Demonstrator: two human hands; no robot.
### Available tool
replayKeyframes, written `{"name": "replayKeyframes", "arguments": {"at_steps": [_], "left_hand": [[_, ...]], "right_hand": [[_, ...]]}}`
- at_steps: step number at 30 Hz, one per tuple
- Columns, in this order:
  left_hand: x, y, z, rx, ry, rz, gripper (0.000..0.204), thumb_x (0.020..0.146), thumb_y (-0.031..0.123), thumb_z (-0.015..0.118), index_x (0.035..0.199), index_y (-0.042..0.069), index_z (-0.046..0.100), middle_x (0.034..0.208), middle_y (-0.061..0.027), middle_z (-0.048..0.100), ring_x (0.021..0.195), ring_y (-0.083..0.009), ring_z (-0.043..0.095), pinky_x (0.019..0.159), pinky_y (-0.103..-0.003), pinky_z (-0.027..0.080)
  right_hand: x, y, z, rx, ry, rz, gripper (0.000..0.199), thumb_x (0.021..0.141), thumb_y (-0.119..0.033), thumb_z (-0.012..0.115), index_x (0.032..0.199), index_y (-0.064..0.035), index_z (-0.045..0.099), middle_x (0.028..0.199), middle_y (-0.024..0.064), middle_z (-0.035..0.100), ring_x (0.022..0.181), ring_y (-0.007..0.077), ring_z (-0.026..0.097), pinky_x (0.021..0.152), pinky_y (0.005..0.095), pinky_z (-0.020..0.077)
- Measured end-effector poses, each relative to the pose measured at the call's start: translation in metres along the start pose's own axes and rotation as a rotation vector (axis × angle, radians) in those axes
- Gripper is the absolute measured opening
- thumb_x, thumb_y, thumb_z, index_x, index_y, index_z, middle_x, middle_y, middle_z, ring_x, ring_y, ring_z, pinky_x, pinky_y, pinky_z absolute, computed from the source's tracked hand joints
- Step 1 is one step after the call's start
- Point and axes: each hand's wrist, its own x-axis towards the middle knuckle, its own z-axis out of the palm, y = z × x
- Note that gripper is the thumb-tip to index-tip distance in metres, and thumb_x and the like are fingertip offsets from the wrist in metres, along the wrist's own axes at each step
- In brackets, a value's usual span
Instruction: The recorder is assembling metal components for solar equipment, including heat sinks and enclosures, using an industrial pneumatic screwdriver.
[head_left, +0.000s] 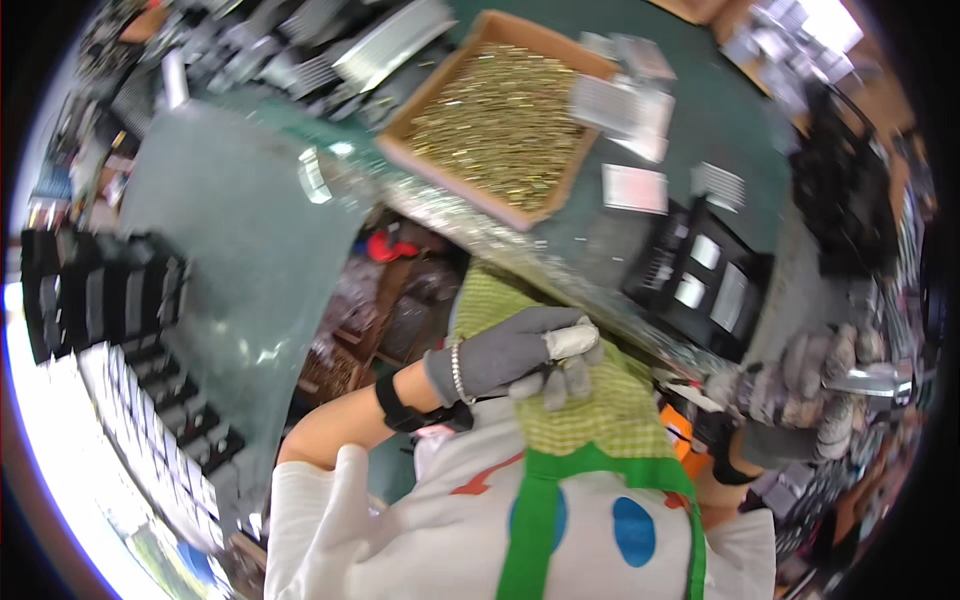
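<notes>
My left hand, in a grey glove with a white-wrapped digit, is in front of my green checked apron. Its fingers are curled in, and anything inside them is hidden. Out to the right, my right hand wears a soiled grey glove. Its fingers close round a shiny silver piece, blurred, whose kind I cannot make out. Nearest to this hand on the bench is a black tray with several pale rectangular blocks. Both wrists carry black bands.
An open cardboard box full of thin brass-coloured pieces sits on the green bench. Clear plastic packs and a pink-and-white card lie beside it. Ridged silver parts crowd the far left. Black trays stand at the left edge.
</notes>
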Motion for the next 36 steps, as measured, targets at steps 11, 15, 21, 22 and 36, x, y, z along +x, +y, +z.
{"name": "replayKeyframes", "arguments": {"at_steps": [11,15,21,22,36], "left_hand": [[0.065,0.003,0.04,-0.182,-0.15,-0.118,0.052,0.103,0.033,0.054,0.135,-0.006,0.051,0.086,-0.0025,0.062,0.059,-0.0061,0.046,0.049,-0.019,0.032],[0.069,0.001,0.047,-0.182,-0.094,-0.154,0.051,0.103,0.033,0.053,0.139,-0.003,0.047,0.1,-0.0067,0.067,0.066,-0.0091,0.053,0.05,-0.02,0.036],[0.073,-0.003,0.043,-0.201,-0.107,-0.15,0.034,0.104,0.035,0.051,0.115,0.003,0.056,0.08,-0.0084,0.063,0.054,-0.0096,0.05,0.049,-0.022,0.038],[0.075,-0.004,0.04,-0.218,-0.131,-0.162,0.033,0.104,0.035,0.052,0.113,0.004,0.056,0.082,-0.0077,0.063,0.058,-0.0103,0.053,0.048,-0.023,0.038],[0.078,0.0,0.054,-0.147,-0.069,-0.197,0.043,0.103,0.041,0.051,0.113,0.0,0.056,0.083,-0.0084,0.063,0.064,-0.0168,0.062,0.043,-0.024,0.039]], "right_hand": [[0.001,-0.003,0.002,-0.179,0.083,-0.121,0.04,0.091,-0.016,0.072,0.123,-0.012,0.049,0.097,0.0106,0.059,0.084,0.0303,0.062,0.075,0.0562,0.0511],[-0.004,-0.005,0.001,-0.236,0.111,-0.145,0.04,0.091,-0.017,0.073,0.122,-0.0117,0.049,0.093,0.0096,0.058,0.079,0.0269,0.061,0.07,0.0516,0.0533],[-0.009,-0.005,-0.004,-0.303,0.138,-0.166,0.04,0.091,-0.018,0.073,0.121,-0.0111,0.049,0.087,0.0082,0.057,0.072,0.0217,0.06,0.064,0.0447,0.0568],[-0.01,-0.005,-0.004,-0.317,0.149,-0.167,0.04,0.091,-0.018,0.074,0.121,-0.011,0.048,0.086,0.008,0.057,0.071,0.0208,0.06,0.062,0.0435,0.0573],[0.001,0.024,0.011,-0.223,0.121,-0.336,0.049,0.091,-0.007,0.07,0.132,-0.0169,0.043,0.103,0.0087,0.061,0.07,0.0202,0.061,0.064,0.0462,0.055]]}}
